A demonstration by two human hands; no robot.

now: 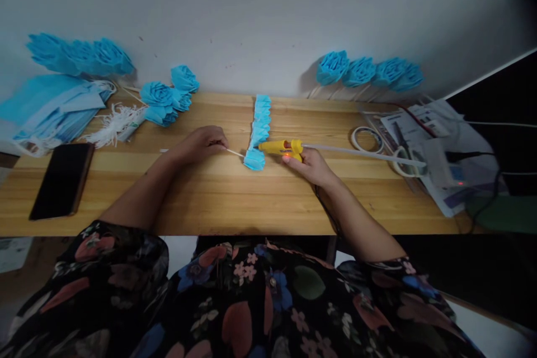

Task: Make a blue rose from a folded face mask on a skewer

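My left hand (205,141) pinches a thin wooden stick (235,152). At the stick's far end is a small roll of blue material (254,160), lying on the table. From that roll a pleated blue strip (262,114) runs away from me toward the wall. My right hand (312,166) is closed around a yellow glue gun (282,147) with a glowing red light. The gun's nozzle points left, at the strip just above the roll; whether it touches cannot be made out. A long white glue stick (361,152) sticks out of the gun's back.
Blue flowers on sticks lean on the wall at the right (361,71) and left (79,56); more flowers (157,94) lie nearby. Face masks (62,106), white cords (113,126) and a phone (62,180) are left. Tape (367,140), scissors (405,162) and a power strip (447,165) sit right.
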